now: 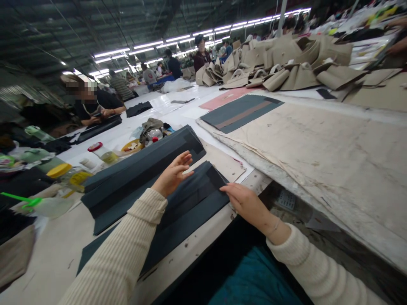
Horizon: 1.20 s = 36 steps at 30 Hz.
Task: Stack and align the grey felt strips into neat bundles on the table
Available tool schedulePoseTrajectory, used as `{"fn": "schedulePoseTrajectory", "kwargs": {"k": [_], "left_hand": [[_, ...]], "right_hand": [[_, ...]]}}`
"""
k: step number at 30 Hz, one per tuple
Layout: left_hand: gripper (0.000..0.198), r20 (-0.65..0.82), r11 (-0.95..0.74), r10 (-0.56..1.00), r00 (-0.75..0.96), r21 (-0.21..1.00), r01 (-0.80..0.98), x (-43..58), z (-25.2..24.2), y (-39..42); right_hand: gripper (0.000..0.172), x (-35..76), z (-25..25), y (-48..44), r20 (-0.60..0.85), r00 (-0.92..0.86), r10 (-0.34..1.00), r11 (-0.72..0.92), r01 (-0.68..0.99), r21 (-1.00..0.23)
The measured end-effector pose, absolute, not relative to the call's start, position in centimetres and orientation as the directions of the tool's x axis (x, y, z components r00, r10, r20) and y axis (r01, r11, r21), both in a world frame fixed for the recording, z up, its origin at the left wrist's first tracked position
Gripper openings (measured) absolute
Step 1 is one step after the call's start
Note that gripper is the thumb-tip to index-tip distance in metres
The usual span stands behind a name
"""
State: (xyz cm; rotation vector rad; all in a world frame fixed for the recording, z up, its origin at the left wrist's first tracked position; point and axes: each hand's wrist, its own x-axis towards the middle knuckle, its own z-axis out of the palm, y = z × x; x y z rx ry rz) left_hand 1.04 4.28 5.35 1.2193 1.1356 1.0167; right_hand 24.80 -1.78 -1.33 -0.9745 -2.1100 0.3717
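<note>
The right hand (244,201) pinches the panel (200,207) by its corner, probably to steady it; the left hand (174,173) hovers open, apart. Panel lies below the left hand on the surface (203,237), stack (127,182) just beyond.

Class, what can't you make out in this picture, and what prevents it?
All in the head view:
Near dark fabric panel: partly hidden by the left sleeve.
Tan cloth: full shape cut off by the picture's left edge.
Pale card in the gap between tables: markings too small and blurred to read.
</note>
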Motion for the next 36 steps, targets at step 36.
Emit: {"fn": "schedulePoseTrajectory", "kwargs": {"k": [36], "left_hand": [[0.059, -0.075, 0.34, 0.934, -0.349, 0.481, 0.808, -21.7, 2.7, -14.2]], "right_hand": [[0.031, 24.5, -1.4, 2.1, 0.265, -0.393, 0.881, 0.473, 0.765, -0.437]]}}
